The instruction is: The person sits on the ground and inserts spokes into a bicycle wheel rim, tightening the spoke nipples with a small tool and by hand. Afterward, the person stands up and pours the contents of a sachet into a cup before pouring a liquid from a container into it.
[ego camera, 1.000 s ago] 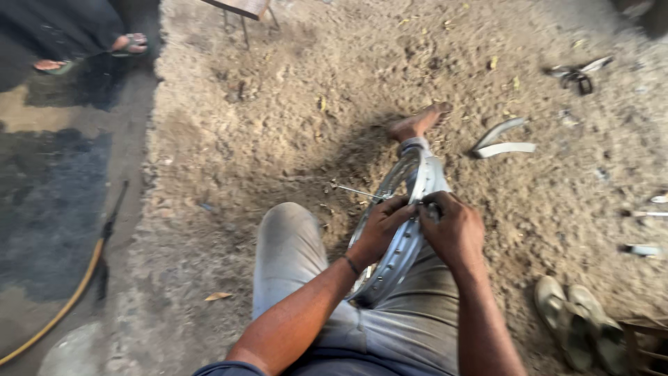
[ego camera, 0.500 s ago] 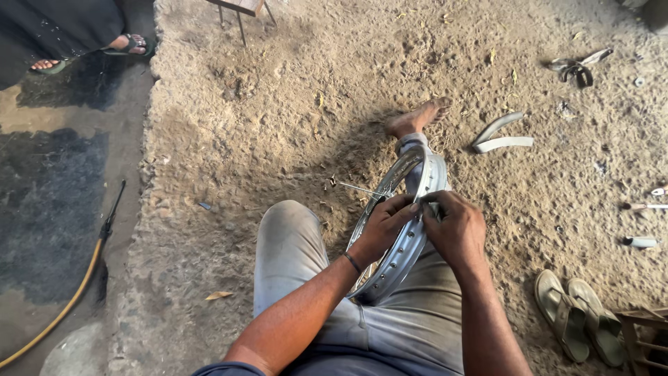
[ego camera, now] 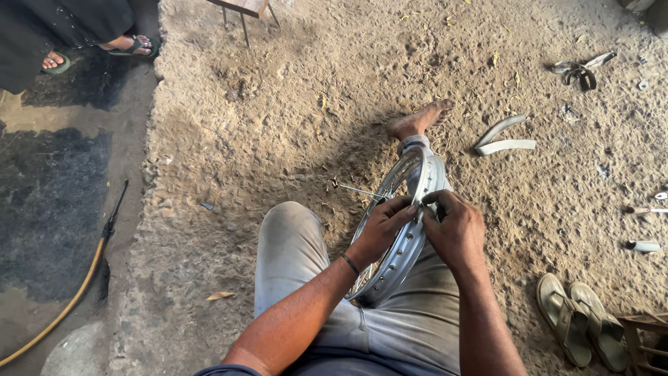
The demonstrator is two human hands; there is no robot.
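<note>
The shiny round metal wheel rim (ego camera: 400, 251) stands on edge across my lap, between my grey-trousered legs, on the sandy floor (ego camera: 278, 125). My left hand (ego camera: 381, 224) has its fingers pinched shut on a thin metal spoke (ego camera: 356, 189) at the rim's inner edge; my right hand (ego camera: 456, 230) curls closed over the rim's top. Tan sandals (ego camera: 581, 317) lie nearby.

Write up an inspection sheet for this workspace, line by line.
Surface: sandy dirt ground, dark concrete strip at left.
Job's things: chrome wheel rim across the lap; thin spoke sticking out leftward.
Clutter: sandals, curved metal strips, small metal bits at right.
Grips: left hand and right hand both pinching at the rim's edge.
Cables: yellow hose on the concrete.
Surroundings: another person's sandalled feet, stool legs.
</note>
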